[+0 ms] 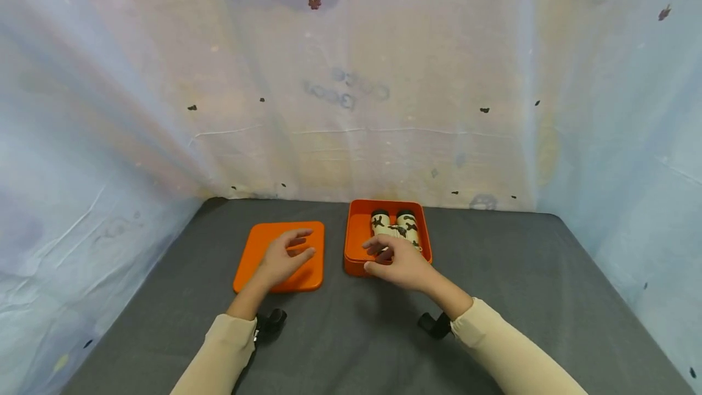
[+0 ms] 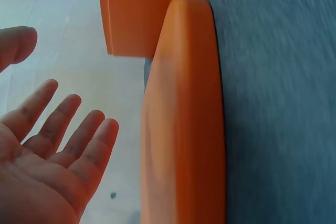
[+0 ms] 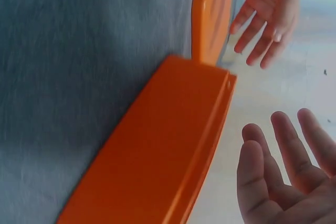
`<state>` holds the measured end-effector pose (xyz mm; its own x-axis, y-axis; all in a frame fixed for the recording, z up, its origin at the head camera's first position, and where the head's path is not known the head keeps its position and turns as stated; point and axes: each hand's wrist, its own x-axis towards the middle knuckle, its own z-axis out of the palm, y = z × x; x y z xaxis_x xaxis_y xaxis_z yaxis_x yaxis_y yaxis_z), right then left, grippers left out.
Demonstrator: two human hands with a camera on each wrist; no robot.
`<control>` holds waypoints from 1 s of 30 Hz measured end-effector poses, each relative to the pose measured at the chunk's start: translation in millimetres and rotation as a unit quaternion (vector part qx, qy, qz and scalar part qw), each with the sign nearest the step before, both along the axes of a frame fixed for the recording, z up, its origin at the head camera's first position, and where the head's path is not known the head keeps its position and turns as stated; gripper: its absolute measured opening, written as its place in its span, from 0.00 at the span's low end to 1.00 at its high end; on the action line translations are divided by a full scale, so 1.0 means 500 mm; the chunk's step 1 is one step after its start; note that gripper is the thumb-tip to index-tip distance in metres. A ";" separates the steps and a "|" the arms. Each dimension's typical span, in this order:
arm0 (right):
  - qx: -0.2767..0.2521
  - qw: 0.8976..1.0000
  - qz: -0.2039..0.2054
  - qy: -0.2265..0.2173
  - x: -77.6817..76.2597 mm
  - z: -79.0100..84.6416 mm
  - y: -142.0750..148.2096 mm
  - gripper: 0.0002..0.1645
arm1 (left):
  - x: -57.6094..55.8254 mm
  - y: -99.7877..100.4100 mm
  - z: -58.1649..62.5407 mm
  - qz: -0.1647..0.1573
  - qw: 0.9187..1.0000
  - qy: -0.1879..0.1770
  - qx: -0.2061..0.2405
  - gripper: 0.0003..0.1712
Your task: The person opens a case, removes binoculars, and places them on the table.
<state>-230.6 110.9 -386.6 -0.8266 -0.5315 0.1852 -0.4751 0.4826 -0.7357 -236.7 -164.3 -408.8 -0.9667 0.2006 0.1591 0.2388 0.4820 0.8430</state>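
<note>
An orange box (image 1: pixel 355 266) stands open at the back middle of the table. Inside it lies a pair of camouflage-patterned binoculars (image 1: pixel 408 224), partly hidden by my right hand (image 1: pixel 400 263). That hand hovers over the box's front edge with loosely bent fingers and holds nothing; in the right wrist view the box wall (image 3: pixel 152 140) is beside it. Left of the box, a flat orange lid (image 1: pixel 308 273) lies on the table. Above the lid is my left hand (image 1: pixel 281 258), fingers spread and relaxed, apart from the lid (image 2: pixel 184 114) in the left wrist view.
A dark grey cloth covers the table (image 1: pixel 493 273). Behind it and at both sides hangs a pale patterned curtain (image 1: pixel 351 157). Black wrist cameras (image 1: pixel 436 325) are strapped under both forearms.
</note>
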 end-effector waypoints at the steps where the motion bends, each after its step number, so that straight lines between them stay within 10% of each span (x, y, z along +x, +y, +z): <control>1: -0.004 1.000 -0.001 0.000 -0.004 0.002 0.006 0.19 | -0.002 0.006 0.000 -0.003 1.000 -0.004 0.006 0.25; 17: 0.057 0.993 -0.065 0.081 -0.061 0.007 0.084 0.21 | -0.075 0.070 -0.081 -0.030 0.999 -0.016 0.035 0.27; 30: 0.126 0.982 -0.086 0.107 -0.123 -0.001 0.119 0.27 | -0.065 0.101 -0.055 -0.074 0.996 -0.031 0.042 0.30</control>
<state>-291.9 170.5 -387.1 -0.8642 -0.4390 0.2457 -0.5022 0.7230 -0.4745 -268.9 -113.7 -436.2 -0.9358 0.3309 0.1216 0.2478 0.3719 0.8946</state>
